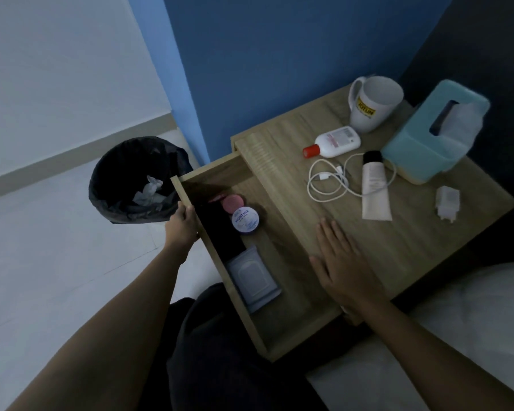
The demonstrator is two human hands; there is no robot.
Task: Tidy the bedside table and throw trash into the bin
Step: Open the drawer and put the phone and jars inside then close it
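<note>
Left hand (182,223) fingers grip the open drawer (190,185) front; right hand (340,262) rests flat, empty, on the desk (413,247). The tube (375,188) lies mid-desk: light, soft; grasp its body, not the cap.

You have bare wood along the front edge and front right corner of the bedside table (413,247), beyond your flat right hand (340,262). The back right corner is blocked by the tissue box (428,143) and mug (371,103); bottle (336,142), cable (330,179) and tube (374,188) crowd mid-top. The open drawer (282,292) offers free floor toward its right side.
</note>
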